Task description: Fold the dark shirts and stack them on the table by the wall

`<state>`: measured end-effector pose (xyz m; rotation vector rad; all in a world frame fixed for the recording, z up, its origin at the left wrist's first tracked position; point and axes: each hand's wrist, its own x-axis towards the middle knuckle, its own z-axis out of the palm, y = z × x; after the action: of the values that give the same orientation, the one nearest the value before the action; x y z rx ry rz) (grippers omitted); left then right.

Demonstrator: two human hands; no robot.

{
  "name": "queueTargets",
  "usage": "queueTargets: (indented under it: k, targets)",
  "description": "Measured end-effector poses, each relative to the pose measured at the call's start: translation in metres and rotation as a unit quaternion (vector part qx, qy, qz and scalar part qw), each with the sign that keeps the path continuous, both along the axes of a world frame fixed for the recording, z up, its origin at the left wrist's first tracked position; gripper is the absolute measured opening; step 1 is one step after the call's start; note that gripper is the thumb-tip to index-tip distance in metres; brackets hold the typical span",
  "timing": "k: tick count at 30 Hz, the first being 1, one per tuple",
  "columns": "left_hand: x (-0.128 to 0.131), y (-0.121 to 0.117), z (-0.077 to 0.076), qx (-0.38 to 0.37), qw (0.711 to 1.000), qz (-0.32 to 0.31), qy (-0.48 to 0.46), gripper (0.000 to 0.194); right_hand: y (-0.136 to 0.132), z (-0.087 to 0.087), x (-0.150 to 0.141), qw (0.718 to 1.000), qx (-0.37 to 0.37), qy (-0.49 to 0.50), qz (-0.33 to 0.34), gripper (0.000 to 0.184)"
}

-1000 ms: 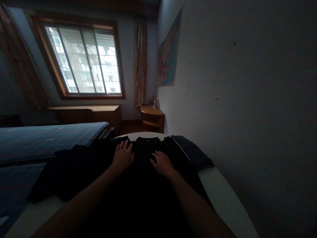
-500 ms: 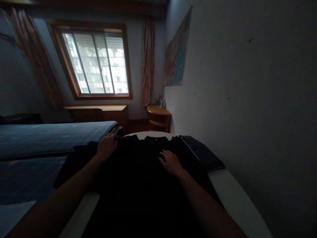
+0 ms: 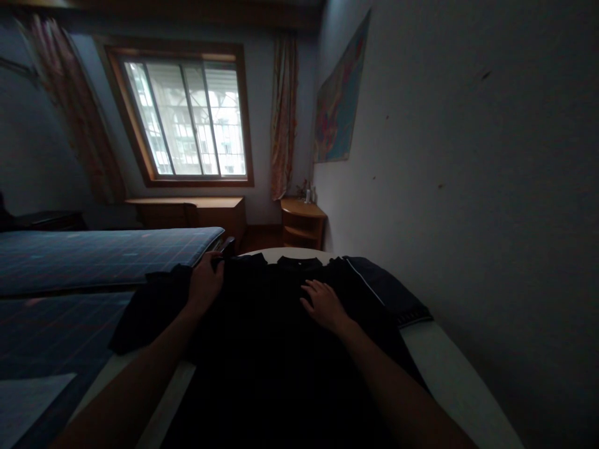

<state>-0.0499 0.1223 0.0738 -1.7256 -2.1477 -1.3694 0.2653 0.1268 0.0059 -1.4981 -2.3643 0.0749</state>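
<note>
A black shirt (image 3: 281,349) lies spread on a round white table (image 3: 449,362), collar (image 3: 299,262) at the far edge. Its right sleeve (image 3: 384,290) is dark blue with thin white piping and a striped cuff. At the left shoulder, near the dark left sleeve (image 3: 150,305), my left hand (image 3: 206,284) rests on the cloth, thumb apart from the fingers; its fingertips are partly hidden. My right hand (image 3: 324,304) lies flat on the upper chest, fingers stretched out and holding nothing. Dim light hides the folds in the black cloth.
Blue checked mattresses (image 3: 93,259) stand close to the table on the left, with a pale sheet (image 3: 32,405) low down. A wall (image 3: 491,218) runs along the right. Beyond are a wooden desk (image 3: 219,212) and a corner shelf (image 3: 304,209) under the window side.
My left hand has moved left from the upper chest to the shirt's left shoulder, and the left sleeve has shifted inward. The right hand stays on the chest. The view has turned left.
</note>
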Motion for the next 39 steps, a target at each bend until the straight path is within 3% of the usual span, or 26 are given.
queueTargets:
  k: [7, 12, 19, 25, 27, 30, 32, 34, 39]
  targets:
    - [0.017, -0.002, -0.008, -0.005, 0.999, -0.025, -0.024, 0.052, -0.028, 0.019, -0.083, 0.982, -0.070, 0.018, 0.173, 0.056]
    - [0.010, 0.003, -0.014, 0.036, 0.997, -0.049, -0.039, 0.046, -0.075, 0.010, -0.138, 0.955, -0.094, 0.023, 0.282, 0.072]
    - [-0.010, 0.015, -0.011, 0.019, 0.998, -0.065, -0.002, 0.034, -0.127, -0.007, -0.137, 0.916, -0.116, 0.047, 0.382, 0.088]
    - [-0.006, 0.012, -0.008, 0.015, 0.998, -0.056, -0.010, 0.032, -0.117, 0.001, -0.135, 0.865, -0.120, 0.025, 0.487, 0.066]
    - [-0.003, 0.011, -0.008, 0.004, 0.999, -0.051, -0.013, 0.032, -0.104, 0.006, -0.139, 0.885, -0.119, 0.043, 0.447, 0.046]
    - [0.000, 0.009, -0.007, -0.017, 0.999, -0.036, -0.019, 0.032, -0.076, 0.012, -0.143, 0.957, -0.081, 0.077, 0.268, 0.031]
    - [0.001, 0.008, -0.006, -0.025, 0.999, -0.031, -0.020, 0.032, -0.055, 0.013, -0.142, 0.981, -0.066, 0.080, 0.165, 0.034]
    - [0.004, 0.007, -0.005, -0.032, 0.998, -0.040, -0.022, 0.030, -0.032, 0.013, -0.139, 0.982, -0.096, 0.094, 0.133, 0.035]
    - [0.019, 0.002, -0.003, -0.068, 0.993, -0.098, -0.005, 0.027, 0.030, 0.011, -0.127, 0.956, -0.179, 0.179, 0.151, 0.023]
